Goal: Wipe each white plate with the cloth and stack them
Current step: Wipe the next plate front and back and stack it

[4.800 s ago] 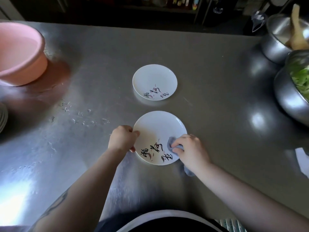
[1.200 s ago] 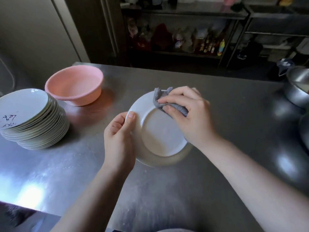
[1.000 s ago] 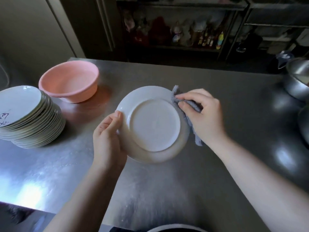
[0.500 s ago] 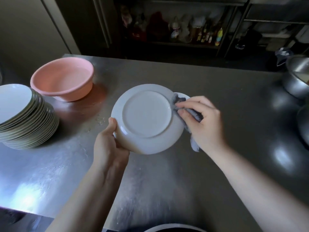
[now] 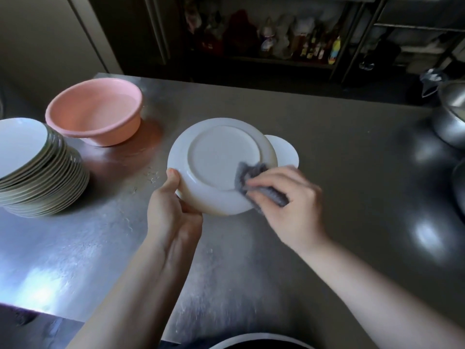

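Head camera looks down on a steel counter [image 5: 327, 152], and from where I stand the job is mid-wipe. The left hand [image 5: 171, 212] grips a white plate [image 5: 221, 162] at its lower left rim, thumb on the upturned base and fingers curled beneath, holding it tilted off the counter with the underside facing up. The right hand [image 5: 286, 197] pinches a grey cloth [image 5: 256, 182], bunched under its fingers, and presses it against the lower right part of that underside, at the foot ring. The hand looks blurred, so I take it to be rubbing.

Behind the held plate, a second white plate [image 5: 286, 152] lies flat on the counter, partly hidden; only its right edge shows. Off to the left stands a tall stack of plates [image 5: 37, 172], and just beyond it a pink basin [image 5: 95, 112]. Steel bowls [image 5: 450, 117] sit at the far right edge.

To my eye the step in hand is cleaning the back of this plate; I cannot see its face from here. Once the cloth has gone round the base, the next move would be to carry the plate over to the stack on the left and set it down face up, level and centred. That asks the left hand to turn the plate over without letting it slip, since the grip is only at one rim. The plate lying on the counter looks to be the one due for wiping after that.
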`<state>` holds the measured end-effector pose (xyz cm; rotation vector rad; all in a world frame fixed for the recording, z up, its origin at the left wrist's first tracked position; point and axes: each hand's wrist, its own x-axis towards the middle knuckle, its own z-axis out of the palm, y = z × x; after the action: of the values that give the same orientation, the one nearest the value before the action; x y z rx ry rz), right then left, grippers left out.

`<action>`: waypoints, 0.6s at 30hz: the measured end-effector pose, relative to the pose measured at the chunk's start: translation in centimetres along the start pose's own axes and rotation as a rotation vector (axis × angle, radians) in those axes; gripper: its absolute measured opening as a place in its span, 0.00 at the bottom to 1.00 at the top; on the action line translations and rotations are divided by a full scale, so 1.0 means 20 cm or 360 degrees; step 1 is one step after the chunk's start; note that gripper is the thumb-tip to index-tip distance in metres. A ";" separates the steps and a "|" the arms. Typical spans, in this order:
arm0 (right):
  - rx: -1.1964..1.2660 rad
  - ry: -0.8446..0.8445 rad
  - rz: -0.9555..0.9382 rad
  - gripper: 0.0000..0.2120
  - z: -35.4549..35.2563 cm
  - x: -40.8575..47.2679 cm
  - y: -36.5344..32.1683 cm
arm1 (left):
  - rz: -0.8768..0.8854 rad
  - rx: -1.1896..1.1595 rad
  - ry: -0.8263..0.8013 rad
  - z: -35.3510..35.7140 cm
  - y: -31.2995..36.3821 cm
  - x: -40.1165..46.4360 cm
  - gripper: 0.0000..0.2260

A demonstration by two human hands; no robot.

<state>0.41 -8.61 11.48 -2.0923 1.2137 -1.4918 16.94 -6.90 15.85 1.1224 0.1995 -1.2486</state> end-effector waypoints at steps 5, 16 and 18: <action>-0.0021 -0.0029 0.0007 0.06 0.02 0.00 -0.04 | 0.0020 -0.0078 -0.0024 0.03 0.00 -0.01 0.07; -0.0050 -0.0306 -0.0145 0.07 0.13 -0.02 -0.13 | -0.0141 -0.0127 -0.0123 0.04 -0.06 -0.06 0.16; -0.0089 -0.0342 -0.0217 0.06 0.14 0.00 -0.12 | -0.0174 -0.0140 -0.0099 0.04 -0.05 -0.05 0.16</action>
<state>3.93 -7.72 11.92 -2.3438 1.0639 -1.2584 15.36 -6.72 16.42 1.0067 0.2694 -1.3572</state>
